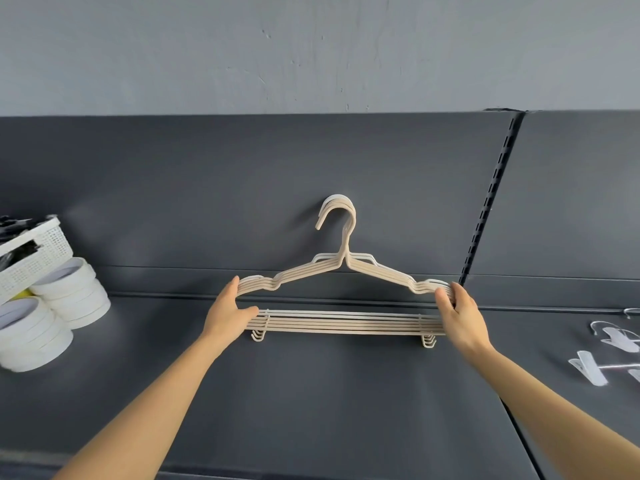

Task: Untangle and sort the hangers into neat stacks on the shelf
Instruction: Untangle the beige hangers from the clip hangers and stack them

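A stack of several cream plastic hangers (346,322) stands aligned on the dark grey shelf (311,393), its hooks leaning against the back panel. My left hand (228,315) grips the stack's left end, fingers over the shoulder and thumb under on the bottom bars. My right hand (459,315) grips the right end the same way. Both hands hold the stack level, with its small lower hooks just above or touching the shelf surface.
A white perforated basket (33,258) with dark items stands at the far left, with stacks of white tape rolls (52,313) in front of it. White clip hangers (609,355) lie loose on the shelf at right. A slotted upright (491,195) divides the back panel.
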`<state>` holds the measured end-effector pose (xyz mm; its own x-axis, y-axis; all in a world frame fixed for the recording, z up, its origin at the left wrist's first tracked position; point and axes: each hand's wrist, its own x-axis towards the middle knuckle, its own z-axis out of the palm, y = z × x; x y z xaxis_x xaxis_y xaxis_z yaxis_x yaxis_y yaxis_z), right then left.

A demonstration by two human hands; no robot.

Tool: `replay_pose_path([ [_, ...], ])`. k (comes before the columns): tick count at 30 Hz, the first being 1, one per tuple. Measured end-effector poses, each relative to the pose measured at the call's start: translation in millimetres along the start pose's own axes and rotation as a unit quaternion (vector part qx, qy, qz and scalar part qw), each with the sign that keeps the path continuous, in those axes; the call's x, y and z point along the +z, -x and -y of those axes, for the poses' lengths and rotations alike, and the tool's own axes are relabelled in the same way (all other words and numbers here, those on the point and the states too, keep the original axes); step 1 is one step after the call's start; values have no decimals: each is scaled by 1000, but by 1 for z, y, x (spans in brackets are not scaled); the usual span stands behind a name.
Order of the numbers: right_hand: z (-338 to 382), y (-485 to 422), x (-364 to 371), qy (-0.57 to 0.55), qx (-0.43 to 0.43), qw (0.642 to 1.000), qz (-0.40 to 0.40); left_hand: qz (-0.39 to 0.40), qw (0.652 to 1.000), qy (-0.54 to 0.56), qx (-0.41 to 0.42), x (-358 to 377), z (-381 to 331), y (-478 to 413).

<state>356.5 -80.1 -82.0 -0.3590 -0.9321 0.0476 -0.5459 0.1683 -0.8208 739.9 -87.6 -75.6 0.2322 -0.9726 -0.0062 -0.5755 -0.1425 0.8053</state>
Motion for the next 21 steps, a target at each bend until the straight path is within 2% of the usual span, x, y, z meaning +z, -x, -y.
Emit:
replay_pose_path([
  [3, 2, 1, -6, -6, -7, 1000, 12, -9, 997, -60, 39, 1, -7, 0],
  [7, 8, 7, -18, 11, -24, 999, 19, -13, 974, -176, 140, 1, -25, 2],
  [10, 13, 17, -26, 5, -35, 999, 9, -7, 963, -173, 207, 8, -47, 14],
  [13, 11, 30, -34, 1, -45, 999, -12, 32, 957, -101, 271, 23, -72, 32],
  [15, 8, 40, -43, 8, -46, 999, -23, 64, 939, -78, 327, 38, -86, 42],
  [21, -26, 73, -94, 88, -37, 994, -47, 206, 871, -136, 424, 101, -124, 69],
])
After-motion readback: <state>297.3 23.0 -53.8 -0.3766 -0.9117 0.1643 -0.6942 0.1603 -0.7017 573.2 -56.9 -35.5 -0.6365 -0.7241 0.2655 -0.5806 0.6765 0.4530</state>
